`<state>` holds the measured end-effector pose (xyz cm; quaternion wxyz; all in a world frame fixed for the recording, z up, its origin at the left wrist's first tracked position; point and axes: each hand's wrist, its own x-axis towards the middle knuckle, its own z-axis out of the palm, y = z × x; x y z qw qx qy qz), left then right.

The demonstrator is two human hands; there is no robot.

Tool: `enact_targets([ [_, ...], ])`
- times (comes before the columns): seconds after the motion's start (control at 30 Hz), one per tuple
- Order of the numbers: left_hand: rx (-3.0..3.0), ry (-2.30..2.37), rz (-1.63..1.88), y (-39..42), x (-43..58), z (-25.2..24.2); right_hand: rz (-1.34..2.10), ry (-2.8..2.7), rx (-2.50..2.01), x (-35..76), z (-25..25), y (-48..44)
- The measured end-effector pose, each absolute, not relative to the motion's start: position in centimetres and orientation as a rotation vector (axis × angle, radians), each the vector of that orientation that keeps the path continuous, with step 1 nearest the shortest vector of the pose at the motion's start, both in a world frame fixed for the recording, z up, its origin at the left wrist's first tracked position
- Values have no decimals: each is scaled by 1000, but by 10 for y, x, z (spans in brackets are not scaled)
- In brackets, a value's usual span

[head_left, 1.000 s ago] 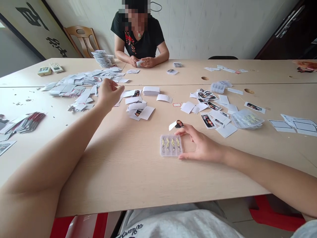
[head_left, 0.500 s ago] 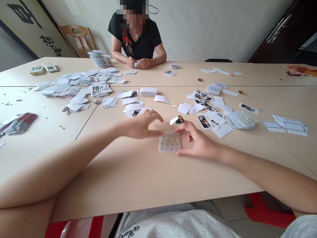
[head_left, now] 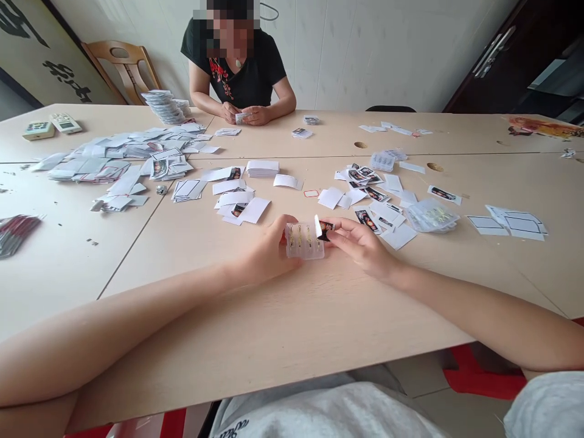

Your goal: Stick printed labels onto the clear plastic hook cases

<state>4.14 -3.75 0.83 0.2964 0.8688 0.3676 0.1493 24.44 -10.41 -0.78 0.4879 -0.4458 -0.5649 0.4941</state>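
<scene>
1. Head view (only one here): small rectangular clear plastic box (head_left: 305, 250) with gold-coloured metal pieces in separate compartments. It sits between the two hands, over the near half of the table.
2. Left hand (head_left: 264, 255): fingers curled in on the box's left end, finger at the far edge, thumb at the near edge. Probably gripped there to steady the box and leave its face uncovered.
3. Right hand (head_left: 364, 244): thumb and index nearly together, pinching a small black-and-white printed paper label (head_left: 325, 230) by its dark end. White end stands up over the box's right side. An edge pinch likely keeps most of the label free of the fingers. Other right fingers sit behind the box (can't tell if they press on it).
4. Loose printed white paper labels (head_left: 399, 238) and a pile of clear plastic boxes (head_left: 432, 217) lie to the right, white paper stack (head_left: 263, 169) ahead; presumably kept within arm's reach.
5. Surface: pale wood-grain table (head_left: 274, 347), seams between panels, round holes on the far side. Big heap of white cards (head_left: 104, 152) at left.
6. Room: pale panelled wall (head_left: 347, 67), light wooden chair (head_left: 130, 67), person in a black top (head_left: 250, 61) opposite, holding something small (too tiny to identify).
</scene>
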Motion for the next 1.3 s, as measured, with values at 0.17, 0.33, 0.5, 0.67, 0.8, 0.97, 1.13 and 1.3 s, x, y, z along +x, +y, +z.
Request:
enact_targets([
  [0.17,2393,1029,446,-48,45,11,1103,-1383,-1195,244,-8,-100],
  [0.33,2474,1000,503,-47,46,11,959,-1458,-1238,246,-11,-102],
  [0.5,2471,1026,404,-44,45,9,998,-1490,-1246,245,-13,-104],
  [0.67,2561,906,621,-44,44,12,980,-1513,-1251,245,-13,-106],
  [0.8,2552,906,798,-49,46,26,880,-1549,-1254,244,-11,-107],
  [0.97,2340,962,697,-49,46,33,813,-1575,-1219,242,-13,-107],
  [1.13,2173,1038,614,-40,43,26,875,-1530,-1227,244,-16,-106],
  [1.3,2057,1032,650,-36,44,24,976,-1459,-1238,247,-11,-104],
])
